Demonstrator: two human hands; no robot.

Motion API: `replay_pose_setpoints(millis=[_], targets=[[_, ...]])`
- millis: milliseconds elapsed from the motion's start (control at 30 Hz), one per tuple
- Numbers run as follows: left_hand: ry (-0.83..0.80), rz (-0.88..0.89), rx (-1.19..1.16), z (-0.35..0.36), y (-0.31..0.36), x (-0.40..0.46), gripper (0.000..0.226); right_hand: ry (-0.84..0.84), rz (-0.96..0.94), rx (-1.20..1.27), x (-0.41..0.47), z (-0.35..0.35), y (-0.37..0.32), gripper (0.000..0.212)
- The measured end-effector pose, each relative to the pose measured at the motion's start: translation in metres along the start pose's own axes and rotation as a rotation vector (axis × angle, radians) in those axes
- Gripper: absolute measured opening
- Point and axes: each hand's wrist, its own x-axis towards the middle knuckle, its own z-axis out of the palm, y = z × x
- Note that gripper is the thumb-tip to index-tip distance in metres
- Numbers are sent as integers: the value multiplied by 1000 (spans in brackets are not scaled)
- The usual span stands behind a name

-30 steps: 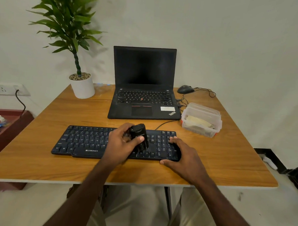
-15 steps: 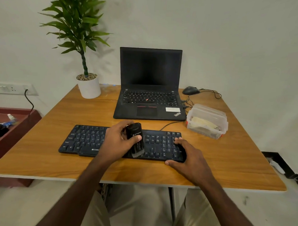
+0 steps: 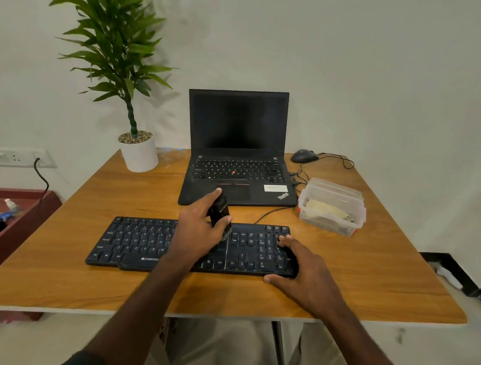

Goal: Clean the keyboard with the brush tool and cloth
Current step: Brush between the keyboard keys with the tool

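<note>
A black keyboard (image 3: 137, 241) lies across the front of the wooden desk (image 3: 367, 270). My left hand (image 3: 196, 230) grips a black brush tool (image 3: 220, 209), tilted, with its bristle end down on the keys near the keyboard's middle. My right hand (image 3: 304, 270) holds the keyboard's right end, fingers on the number keys and thumb at the front edge. A pale cloth (image 3: 326, 209) lies inside a clear plastic box (image 3: 332, 205) at the right of the desk.
An open black laptop (image 3: 237, 143) stands behind the keyboard. A potted plant (image 3: 138, 153) is at the back left, a mouse (image 3: 304, 156) with cables at the back right. A red-brown shelf (image 3: 17, 216) with small items sits left of the desk.
My left hand has drawn the brush tool from the keyboard's front rows toward its back edge. My right hand has kept its hold on the right end.
</note>
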Motion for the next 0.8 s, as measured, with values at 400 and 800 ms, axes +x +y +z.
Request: replay_pose_setpoints(millis=[400, 800], targets=[[-167, 31, -102, -20, 2, 27, 59, -22, 12, -4, 0, 0, 0, 89], [-86, -45, -335, -14, 1, 23, 65, -31, 18, -14, -1, -4, -4, 87]])
